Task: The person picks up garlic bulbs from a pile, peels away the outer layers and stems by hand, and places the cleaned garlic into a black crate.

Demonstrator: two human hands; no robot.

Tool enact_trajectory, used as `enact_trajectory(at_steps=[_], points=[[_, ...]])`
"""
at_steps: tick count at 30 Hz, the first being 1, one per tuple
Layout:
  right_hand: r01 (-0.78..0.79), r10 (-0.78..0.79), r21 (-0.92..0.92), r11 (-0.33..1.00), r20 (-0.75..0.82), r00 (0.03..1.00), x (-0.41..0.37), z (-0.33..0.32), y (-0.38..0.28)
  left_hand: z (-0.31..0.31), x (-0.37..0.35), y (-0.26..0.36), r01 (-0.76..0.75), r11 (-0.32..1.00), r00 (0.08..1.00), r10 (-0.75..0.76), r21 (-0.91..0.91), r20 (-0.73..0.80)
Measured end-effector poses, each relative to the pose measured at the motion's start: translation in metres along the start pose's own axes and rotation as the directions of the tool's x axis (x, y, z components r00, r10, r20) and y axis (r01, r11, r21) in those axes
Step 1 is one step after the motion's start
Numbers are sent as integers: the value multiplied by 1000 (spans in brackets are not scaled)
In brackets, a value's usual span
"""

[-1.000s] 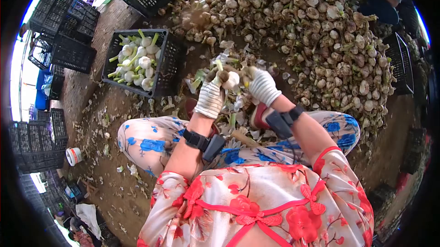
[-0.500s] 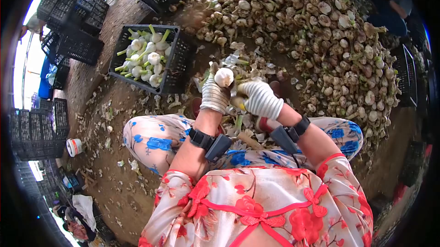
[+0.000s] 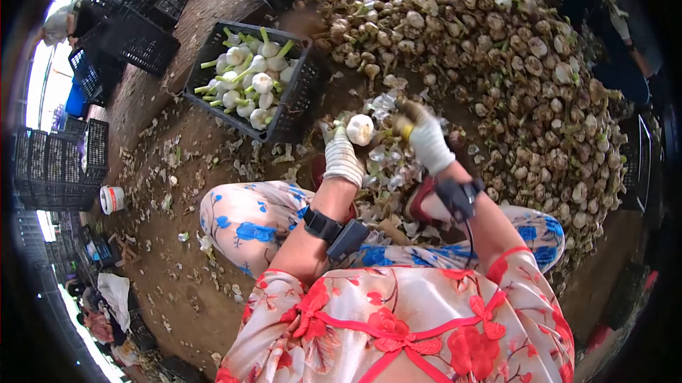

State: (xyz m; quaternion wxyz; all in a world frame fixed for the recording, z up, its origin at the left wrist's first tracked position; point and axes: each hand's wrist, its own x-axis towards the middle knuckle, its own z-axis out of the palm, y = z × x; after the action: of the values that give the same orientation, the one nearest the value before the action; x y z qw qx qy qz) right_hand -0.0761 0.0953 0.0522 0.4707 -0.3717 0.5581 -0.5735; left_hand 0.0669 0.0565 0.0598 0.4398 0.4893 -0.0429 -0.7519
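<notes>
My left hand point(image 3: 342, 156), in a striped white glove, is closed around the stem of a peeled white garlic bulb point(image 3: 360, 129). The bulb faces up beside my fingers. To its right, my right hand point(image 3: 429, 143), gloved with dirty fingertips, is smeared by motion. Its fingers look curled around something small with a yellow part point(image 3: 403, 128), whose kind I cannot make out. A gap separates this hand from the bulb. Loose garlic skins point(image 3: 389, 163) lie on the ground below both hands.
A black crate point(image 3: 304, 99) of cleaned garlic stands ahead on the left. A large heap of unpeeled garlic point(image 3: 511, 63) spreads ahead and to the right. Stacked black crates point(image 3: 57, 170) and a white bucket point(image 3: 112, 200) are at far left. Another person's arm point(image 3: 639, 60) shows at upper right.
My right hand has moved up and away from the bulb, opening a gap between them. My left hand still holds the bulb. The whole view has shifted slightly.
</notes>
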Motion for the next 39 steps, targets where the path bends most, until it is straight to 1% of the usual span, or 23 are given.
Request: enact_trajectory(at_steps=[1, 2, 3, 4, 6, 8, 9, 10, 13, 15, 17, 19, 20, 22, 23, 24, 25, 26, 28, 31, 35, 38, 39], points=[[7, -40, 199, 980, 165, 985, -12, 9, -2, -9, 14, -6, -34, 999, 996, 36, -32, 81], [190, -164, -102, 977, 218, 962, -15, 15, -9, 11, -24, 6, 14, 997, 999, -17, 74, 35], [263, -230, -78, 962, 294, 928, -16, 20, -6, -12, 11, -11, -111, 971, 993, 101, 212, 60], [473, -341, -369, 800, 369, 864, -9, 20, -4, -33, 48, -26, -227, 912, 974, 210, 342, 87], [-9, 53, -151, 989, 293, 955, -7, 17, 6, -13, 11, -9, -252, 867, 967, 214, 429, 136], [-484, 452, 249, 839, 177, 874, 4, 2, 37, -31, 32, -7, -302, 890, 948, 318, 340, 10], [-589, 526, 285, 756, 270, 806, 12, -26, 81, -30, 29, 4, -249, 927, 965, 263, 281, -14], [-722, 734, 376, 581, 141, 664, 12, -36, 110, -30, 23, 15, -189, 957, 979, 201, 220, -36], [-775, 821, 384, 502, 68, 566, 24, -49, 115, -41, 38, 16, -131, 980, 990, 138, 151, -39], [-562, 534, 345, 752, 181, 826, 101, -31, 107, -34, 33, 18, -130, 985, 989, 137, 110, -54], [-481, 417, 409, 775, 239, 877, 131, 43, -108, -41, 36, 16, -99, 987, 995, 102, 130, -17], [-320, 224, 369, 873, 280, 934, 202, 51, -143, -40, 37, 17, -110, 980, 992, 117, 168, -34], [-215, 172, 387, 896, 143, 975, 231, 46, -133, -42, 38, 17, -102, 982, 993, 109, 160, -35], [-34, 27, -68, 997, -94, 995, 253, 32, -108, -46, 44, 19, -91, 988, 996, 90, 122, 16], [-52, -21, -477, 877, -145, 989, 274, 9, -63, -46, 44, 19, -82, 990, 997, 82, 117, 2], [192, -362, -767, 613, -56, 931, 319, -29, 43, -44, 44, 20, -57, 989, 998, 58, 134, -5], [202, -279, -923, 327, 110, 954, 297, -33, 65, -43, 47, 21, -36, 988, 999, 38, 150, -11], [205, -259, -815, 542, 70, 963, 269, -20, 77, -45, 51, 19, -34, 989, 999, 39, 145, -27], [-53, 226, -951, 305, 18, 974, 256, -7, 95, -47, 56, 21, -54, 992, 998, 49, 115, 42], [94, 226, -947, 308, 169, 959, 262, 13, 135, -42, 54, 27, -2, 982, 998, 13, 191, -56], [59, 244, -986, 156, 96, 965, 276, 21, 163, -53, 66, 18, 30, 966, 992, 2, 256, -124], [-36, 331, -973, 228, 42, 943, 274, 22, 153, -50, 63, 22, 86, 955, 989, -47, 283, -140], [-100, 255, -875, 475, 28, 967, 270, 18, 168, -46, 62, 26, 127, 946, 985, -85, 297, -149]])
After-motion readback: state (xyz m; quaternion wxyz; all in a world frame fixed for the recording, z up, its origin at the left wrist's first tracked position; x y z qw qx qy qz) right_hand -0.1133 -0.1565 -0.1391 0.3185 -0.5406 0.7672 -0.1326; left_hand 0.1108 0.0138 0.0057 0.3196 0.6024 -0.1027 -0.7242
